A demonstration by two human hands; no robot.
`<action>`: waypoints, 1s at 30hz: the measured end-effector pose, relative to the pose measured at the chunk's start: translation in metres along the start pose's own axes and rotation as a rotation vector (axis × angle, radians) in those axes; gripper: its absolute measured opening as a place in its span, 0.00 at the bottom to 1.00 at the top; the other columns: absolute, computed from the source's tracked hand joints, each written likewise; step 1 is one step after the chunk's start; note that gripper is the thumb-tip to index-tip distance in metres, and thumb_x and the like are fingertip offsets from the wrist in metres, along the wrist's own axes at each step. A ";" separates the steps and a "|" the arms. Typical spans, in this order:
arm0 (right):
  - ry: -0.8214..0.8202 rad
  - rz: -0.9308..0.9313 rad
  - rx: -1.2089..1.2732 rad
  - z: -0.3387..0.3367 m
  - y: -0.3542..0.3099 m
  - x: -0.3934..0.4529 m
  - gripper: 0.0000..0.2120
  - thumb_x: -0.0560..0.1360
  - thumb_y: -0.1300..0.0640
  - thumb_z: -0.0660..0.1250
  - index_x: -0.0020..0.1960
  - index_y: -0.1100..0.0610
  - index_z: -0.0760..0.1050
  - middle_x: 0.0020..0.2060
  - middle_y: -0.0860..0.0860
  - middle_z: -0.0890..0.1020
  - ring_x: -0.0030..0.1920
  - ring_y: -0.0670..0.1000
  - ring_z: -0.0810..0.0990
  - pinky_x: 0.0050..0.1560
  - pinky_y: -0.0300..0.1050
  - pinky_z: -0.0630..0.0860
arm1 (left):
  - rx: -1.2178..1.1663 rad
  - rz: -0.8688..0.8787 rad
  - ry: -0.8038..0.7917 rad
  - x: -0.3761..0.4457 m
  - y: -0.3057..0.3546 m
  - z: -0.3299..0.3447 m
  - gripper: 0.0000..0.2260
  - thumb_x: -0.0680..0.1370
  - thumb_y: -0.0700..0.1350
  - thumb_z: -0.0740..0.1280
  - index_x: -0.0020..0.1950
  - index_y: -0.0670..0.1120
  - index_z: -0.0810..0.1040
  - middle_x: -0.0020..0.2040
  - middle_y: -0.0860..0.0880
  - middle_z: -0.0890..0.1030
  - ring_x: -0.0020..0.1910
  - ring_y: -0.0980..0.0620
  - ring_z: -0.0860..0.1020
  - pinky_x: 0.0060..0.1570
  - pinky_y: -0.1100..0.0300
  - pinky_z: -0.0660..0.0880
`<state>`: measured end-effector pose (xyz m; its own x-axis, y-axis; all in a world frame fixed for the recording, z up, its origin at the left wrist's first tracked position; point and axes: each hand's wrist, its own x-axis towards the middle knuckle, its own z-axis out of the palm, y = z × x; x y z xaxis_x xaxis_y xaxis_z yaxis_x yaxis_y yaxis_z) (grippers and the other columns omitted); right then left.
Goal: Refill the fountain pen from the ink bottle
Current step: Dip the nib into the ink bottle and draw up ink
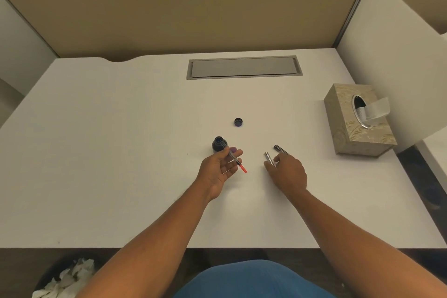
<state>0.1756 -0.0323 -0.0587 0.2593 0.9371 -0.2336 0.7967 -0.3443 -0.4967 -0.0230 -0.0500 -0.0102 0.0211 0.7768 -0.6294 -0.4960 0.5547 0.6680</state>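
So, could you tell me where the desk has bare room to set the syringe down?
The desk's whole left side is bare, as is the near strip along the front edge. It's crowded mid-desk: ink bottle, cap, pen parts, both hands. The tissue box takes the right.

The person is wearing no sleeves, both forearms showing bare to the elbows. The left hand (221,166) and right hand (287,173) are showing no rings. Blue fabric clothing (254,280) is covering the lap.

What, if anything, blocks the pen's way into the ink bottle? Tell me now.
Nothing visible does. The bottle stands open, its cap set apart farther back on the desk. The left hand holds the pen with its tip at the bottle's mouth. The right hand is off to the side.
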 end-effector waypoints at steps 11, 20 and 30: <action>-0.518 -0.305 0.369 -0.042 -0.048 -0.026 0.13 0.71 0.39 0.72 0.45 0.48 0.83 0.39 0.49 0.86 0.44 0.50 0.83 0.43 0.43 0.76 | -0.068 0.002 0.046 0.005 -0.002 0.006 0.11 0.83 0.47 0.63 0.54 0.42 0.81 0.53 0.45 0.87 0.52 0.47 0.84 0.58 0.55 0.78; -0.160 -0.326 0.362 -0.056 -0.069 -0.023 0.05 0.74 0.53 0.71 0.44 0.52 0.84 0.35 0.45 0.85 0.36 0.45 0.81 0.33 0.37 0.73 | 0.106 0.031 0.121 0.002 0.009 0.009 0.15 0.83 0.52 0.62 0.56 0.42 0.82 0.52 0.46 0.87 0.49 0.48 0.85 0.47 0.58 0.80; -0.061 -0.461 0.102 -0.059 -0.103 -0.002 0.05 0.74 0.54 0.67 0.44 0.50 0.82 0.36 0.45 0.84 0.37 0.48 0.80 0.37 0.39 0.72 | 0.429 0.211 0.236 0.003 0.064 -0.035 0.10 0.81 0.48 0.65 0.52 0.44 0.83 0.47 0.49 0.88 0.39 0.50 0.83 0.39 0.61 0.77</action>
<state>0.1251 0.0050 0.0419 -0.1434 0.9895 -0.0168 0.7626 0.0996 -0.6392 -0.0852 -0.0227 0.0171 -0.2610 0.8241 -0.5027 -0.0679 0.5038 0.8612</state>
